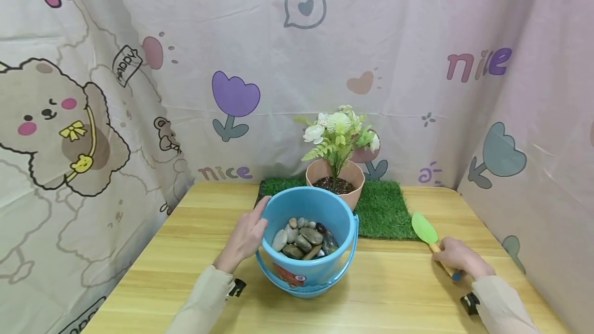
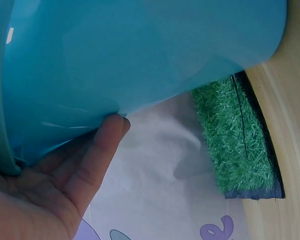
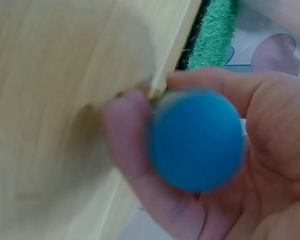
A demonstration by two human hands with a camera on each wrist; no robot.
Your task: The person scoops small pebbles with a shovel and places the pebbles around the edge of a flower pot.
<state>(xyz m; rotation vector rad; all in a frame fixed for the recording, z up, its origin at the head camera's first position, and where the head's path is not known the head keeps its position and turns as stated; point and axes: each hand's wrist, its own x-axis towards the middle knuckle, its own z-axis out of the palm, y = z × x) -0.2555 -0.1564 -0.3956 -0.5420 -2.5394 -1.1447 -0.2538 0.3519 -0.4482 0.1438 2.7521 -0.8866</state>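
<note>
A light blue bucket [image 1: 306, 272] stands on the table with several smooth stones [image 1: 303, 241] inside. My left hand [image 1: 246, 233] is at the bucket's left side. In the left wrist view its fingers [image 2: 97, 162] lie fairly straight against the blue outer wall, just under the rim. On the right, my right hand [image 1: 459, 256] holds a toy garden trowel with a green blade [image 1: 424, 228] and yellow handle, low over the table. The handle's blue end [image 3: 197, 140] faces the right wrist camera, with fingers and thumb curled around the handle.
Behind the bucket, a pink pot [image 1: 352, 179] of dark soil holds white flowers [image 1: 339, 122] with green leaves. It stands on an artificial grass mat [image 1: 385, 210] at the table's back. Printed cloth [image 1: 287, 66] hangs behind and at both sides of the wooden table [image 1: 371, 293].
</note>
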